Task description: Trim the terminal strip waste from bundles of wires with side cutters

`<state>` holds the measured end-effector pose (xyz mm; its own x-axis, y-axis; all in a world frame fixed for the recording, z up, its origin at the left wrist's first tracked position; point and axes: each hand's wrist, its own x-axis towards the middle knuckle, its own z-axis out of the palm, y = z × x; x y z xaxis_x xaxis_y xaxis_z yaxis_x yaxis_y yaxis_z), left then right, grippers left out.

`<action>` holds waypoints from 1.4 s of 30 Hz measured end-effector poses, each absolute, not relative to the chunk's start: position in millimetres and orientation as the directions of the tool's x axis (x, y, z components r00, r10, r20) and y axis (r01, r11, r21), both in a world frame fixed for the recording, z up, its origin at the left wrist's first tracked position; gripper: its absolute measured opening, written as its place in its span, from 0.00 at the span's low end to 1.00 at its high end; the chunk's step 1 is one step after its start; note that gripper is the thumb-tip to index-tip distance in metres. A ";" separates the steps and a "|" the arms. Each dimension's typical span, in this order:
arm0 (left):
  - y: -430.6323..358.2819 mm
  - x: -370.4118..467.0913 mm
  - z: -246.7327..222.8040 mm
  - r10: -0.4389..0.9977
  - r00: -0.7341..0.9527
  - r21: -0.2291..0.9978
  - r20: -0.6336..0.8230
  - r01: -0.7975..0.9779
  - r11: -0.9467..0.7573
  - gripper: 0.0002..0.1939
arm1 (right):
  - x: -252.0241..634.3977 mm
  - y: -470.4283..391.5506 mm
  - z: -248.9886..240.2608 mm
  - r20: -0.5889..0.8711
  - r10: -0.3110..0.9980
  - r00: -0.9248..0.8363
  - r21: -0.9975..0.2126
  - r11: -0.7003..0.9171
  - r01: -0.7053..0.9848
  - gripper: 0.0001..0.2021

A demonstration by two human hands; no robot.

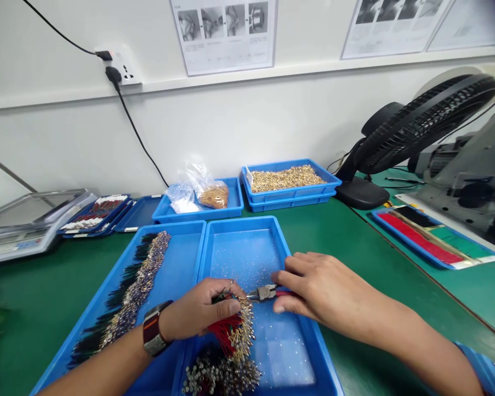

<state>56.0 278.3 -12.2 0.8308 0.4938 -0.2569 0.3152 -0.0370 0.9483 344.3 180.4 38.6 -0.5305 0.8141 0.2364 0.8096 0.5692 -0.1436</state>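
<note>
My left hand (204, 311), with a watch on the wrist, is closed around a bundle of red and dark green wires with gold-coloured metal ends (241, 330). My right hand (317, 283) grips a pair of pliers (266, 292) with red and blue handles. The pliers' jaws point left and reach the wire ends beside my left fingertips; whether they pinch one is too small to tell. Both hands are over the right blue tray (247, 242), where tiny bits are scattered. Below my left hand lies another bunch of metal-ended pieces (223, 377).
The left blue tray (183, 247) holds a long row of dark wires with metal ends (138, 286). Behind are a tray with plastic bags (198, 214) and stacked trays of gold-coloured parts (286, 179). A black fan (429, 121) and a tray of coloured pieces (433, 236) stand right.
</note>
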 end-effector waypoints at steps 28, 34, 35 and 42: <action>277.6 56.5 -7.9 0.424 0.836 0.923 -0.349 0.384 0.002 0.33 | 343.3 175.2 40.4 0.199 0.815 -0.544 -0.190 0.577 0.795 0.25; 278.6 57.3 3.0 0.252 0.861 0.890 -0.442 0.457 0.000 0.34 | 341.7 174.8 37.4 0.204 0.795 -0.571 -0.177 0.604 0.777 0.24; 279.2 57.3 4.6 0.222 0.862 0.884 -0.455 0.467 -0.001 0.34 | 341.5 174.7 36.4 0.193 0.793 -0.578 -0.182 0.608 0.773 0.24; 283.6 53.0 4.6 0.148 0.863 0.874 -0.483 0.485 0.027 0.26 | 337.9 175.0 32.4 0.135 0.783 -0.607 -0.211 0.622 0.754 0.23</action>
